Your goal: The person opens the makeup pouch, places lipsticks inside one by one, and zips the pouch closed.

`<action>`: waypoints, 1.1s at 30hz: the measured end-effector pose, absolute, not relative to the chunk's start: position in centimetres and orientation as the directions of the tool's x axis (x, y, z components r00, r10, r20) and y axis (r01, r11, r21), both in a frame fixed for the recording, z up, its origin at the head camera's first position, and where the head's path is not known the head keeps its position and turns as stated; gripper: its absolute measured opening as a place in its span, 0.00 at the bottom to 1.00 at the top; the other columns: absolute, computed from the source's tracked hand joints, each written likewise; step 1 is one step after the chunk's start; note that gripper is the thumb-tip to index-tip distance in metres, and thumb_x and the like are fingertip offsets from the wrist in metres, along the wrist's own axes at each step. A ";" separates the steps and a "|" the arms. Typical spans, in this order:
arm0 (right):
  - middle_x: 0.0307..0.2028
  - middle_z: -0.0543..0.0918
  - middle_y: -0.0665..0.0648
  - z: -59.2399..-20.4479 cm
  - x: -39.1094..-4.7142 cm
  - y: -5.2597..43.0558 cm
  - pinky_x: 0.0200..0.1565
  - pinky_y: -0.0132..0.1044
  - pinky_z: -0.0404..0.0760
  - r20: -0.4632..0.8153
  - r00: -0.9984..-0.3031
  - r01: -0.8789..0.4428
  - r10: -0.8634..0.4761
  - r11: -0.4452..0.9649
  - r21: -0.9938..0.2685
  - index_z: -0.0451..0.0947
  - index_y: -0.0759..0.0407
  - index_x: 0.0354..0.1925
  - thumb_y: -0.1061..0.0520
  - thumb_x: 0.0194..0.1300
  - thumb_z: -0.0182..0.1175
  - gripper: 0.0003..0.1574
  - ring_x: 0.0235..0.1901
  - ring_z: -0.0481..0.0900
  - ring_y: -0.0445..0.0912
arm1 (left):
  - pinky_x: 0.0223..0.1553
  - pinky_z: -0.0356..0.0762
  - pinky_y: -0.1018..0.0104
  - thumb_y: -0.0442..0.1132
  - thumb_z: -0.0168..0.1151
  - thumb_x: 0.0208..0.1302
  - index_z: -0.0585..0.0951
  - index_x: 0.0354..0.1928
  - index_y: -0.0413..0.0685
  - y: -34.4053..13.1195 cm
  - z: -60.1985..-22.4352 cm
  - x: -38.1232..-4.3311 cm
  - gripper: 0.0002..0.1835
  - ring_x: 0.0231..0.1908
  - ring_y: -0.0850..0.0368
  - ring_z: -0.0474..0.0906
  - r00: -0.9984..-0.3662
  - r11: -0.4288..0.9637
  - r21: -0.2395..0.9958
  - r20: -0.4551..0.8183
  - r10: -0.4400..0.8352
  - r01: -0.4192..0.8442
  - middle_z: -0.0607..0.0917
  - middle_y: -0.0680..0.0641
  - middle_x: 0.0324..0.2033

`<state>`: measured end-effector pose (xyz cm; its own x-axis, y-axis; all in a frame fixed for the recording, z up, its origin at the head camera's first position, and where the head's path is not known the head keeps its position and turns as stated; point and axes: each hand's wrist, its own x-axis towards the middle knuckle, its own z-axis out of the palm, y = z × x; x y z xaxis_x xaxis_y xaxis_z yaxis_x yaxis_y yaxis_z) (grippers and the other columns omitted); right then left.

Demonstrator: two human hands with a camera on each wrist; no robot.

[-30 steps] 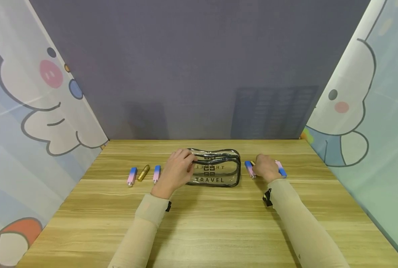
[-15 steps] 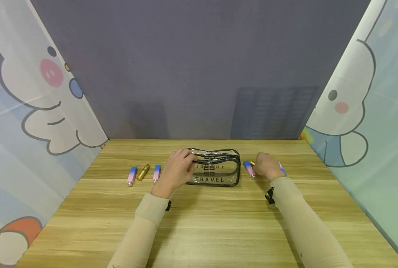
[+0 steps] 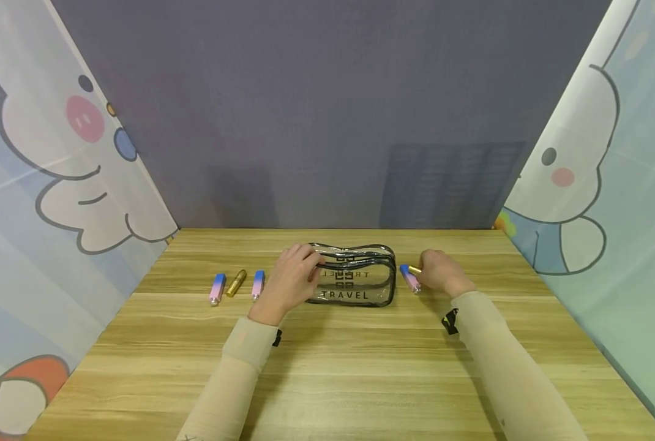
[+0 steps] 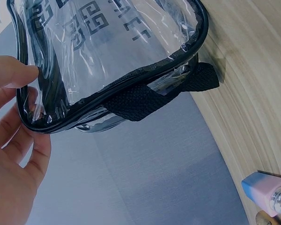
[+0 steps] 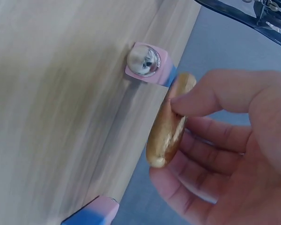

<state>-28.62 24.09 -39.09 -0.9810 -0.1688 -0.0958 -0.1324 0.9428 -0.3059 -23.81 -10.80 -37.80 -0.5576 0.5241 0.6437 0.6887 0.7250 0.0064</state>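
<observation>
A clear travel pouch [image 3: 355, 286] with black trim and the word TRAVEL stands in the middle of the table. My left hand [image 3: 289, 278] pinches its upper left edge, thumb on one side and fingers on the other, as the left wrist view of the pouch [image 4: 96, 61] shows. To the right of it, my right hand [image 3: 442, 272] holds a gold bullet-shaped tube [image 5: 167, 129] between thumb and fingers. Close beside that tube lies a blue-and-pink square tube [image 3: 410, 279] with a clear, rounded end. Another blue-and-pink tube [image 5: 91, 212] shows low in the right wrist view.
Left of the pouch lie a blue-and-pink tube [image 3: 258, 284], a gold bullet-shaped tube [image 3: 236, 283] and a further blue-and-pink tube [image 3: 217, 289]. A grey panel [image 3: 327, 122] rises behind the wooden table [image 3: 349, 373]. Printed cloths hang on both sides.
The right hand has shifted slightly up and its forearm to the right; more of the gold tube shows. The blue-and-pink tube beyond it is now hidden. The left hand has stayed put.
</observation>
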 end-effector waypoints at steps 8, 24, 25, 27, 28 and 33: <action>0.33 0.81 0.57 -38.6 -28.5 23.9 0.32 0.43 0.75 -0.064 -0.963 -0.232 -0.262 0.926 -0.299 0.80 0.63 0.35 0.62 0.63 0.62 0.03 0.31 0.75 0.50 | 0.47 0.77 0.57 0.30 0.71 0.59 0.86 0.39 0.45 -10.8 -37.8 -23.9 0.07 0.43 0.50 0.79 -0.571 0.731 0.010 0.632 0.524 0.683 0.84 0.48 0.39; 0.34 0.79 0.58 -36.3 -27.6 23.2 0.35 0.44 0.76 0.078 -0.936 -0.349 -0.344 0.869 -0.350 0.80 0.68 0.44 0.64 0.59 0.63 0.13 0.32 0.75 0.50 | 0.46 0.77 0.57 0.29 0.72 0.58 0.86 0.39 0.45 -10.8 -37.7 -23.9 0.08 0.42 0.50 0.78 -0.564 0.724 0.015 0.639 0.523 0.689 0.84 0.48 0.38; 0.34 0.79 0.57 -36.1 -27.4 23.1 0.35 0.44 0.76 0.088 -0.935 -0.352 -0.344 0.866 -0.356 0.80 0.68 0.43 0.64 0.60 0.64 0.13 0.32 0.75 0.50 | 0.45 0.77 0.57 0.29 0.72 0.58 0.86 0.39 0.45 -10.8 -37.7 -23.9 0.08 0.42 0.50 0.78 -0.562 0.724 0.014 0.641 0.523 0.690 0.84 0.48 0.38; 0.33 0.79 0.57 -35.7 -27.2 23.0 0.35 0.45 0.77 0.111 -0.931 -0.364 -0.348 0.858 -0.363 0.79 0.67 0.42 0.63 0.60 0.66 0.12 0.32 0.76 0.50 | 0.45 0.77 0.57 0.29 0.72 0.58 0.85 0.38 0.45 -10.8 -37.7 -23.9 0.08 0.41 0.50 0.78 -0.556 0.721 0.012 0.645 0.524 0.693 0.84 0.48 0.38; 0.33 0.79 0.57 -35.5 -27.2 22.9 0.36 0.45 0.77 0.124 -0.928 -0.372 -0.352 0.855 -0.362 0.80 0.67 0.42 0.63 0.60 0.66 0.11 0.32 0.76 0.50 | 0.45 0.77 0.57 0.29 0.72 0.58 0.85 0.38 0.45 -10.8 -37.7 -23.9 0.08 0.41 0.50 0.78 -0.555 0.720 0.011 0.646 0.524 0.694 0.84 0.48 0.38; 0.32 0.80 0.56 -35.0 -26.8 22.7 0.36 0.45 0.78 0.158 -0.921 -0.390 -0.356 0.850 -0.355 0.80 0.66 0.41 0.63 0.60 0.66 0.11 0.30 0.76 0.49 | 0.45 0.77 0.57 0.29 0.72 0.58 0.85 0.38 0.45 -10.8 -37.8 -24.0 0.07 0.41 0.50 0.78 -0.556 0.720 0.014 0.646 0.524 0.694 0.84 0.48 0.38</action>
